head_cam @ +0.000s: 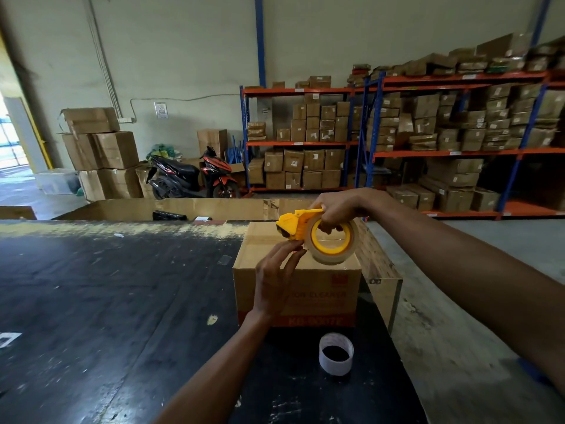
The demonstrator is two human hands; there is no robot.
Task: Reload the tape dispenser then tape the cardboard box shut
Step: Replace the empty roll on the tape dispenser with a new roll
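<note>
Two bare hands are seen over a cardboard box set near the right edge of a black table. The yellow tape dispenser is gripped by the right hand, fingers curled closed through the hub, with a clear tape roll mounted on it. Dispenser and roll are held just above the box top, blade end pointing left, roll's lower edge at the box's near top edge. The left hand is raised in front of the box, thumb and fingers pinched together at the roll's left edge; whether the tape end is caught between them cannot be told. Box flaps are folded down, with the centre seam visible under the dispenser. Red printing is seen on the box's front face, partly blurred. An empty white tape core is stood upright on the table, near the box's front, apart from it. Behind, stocked shelving racks and a parked motorcycle are visible.
</note>
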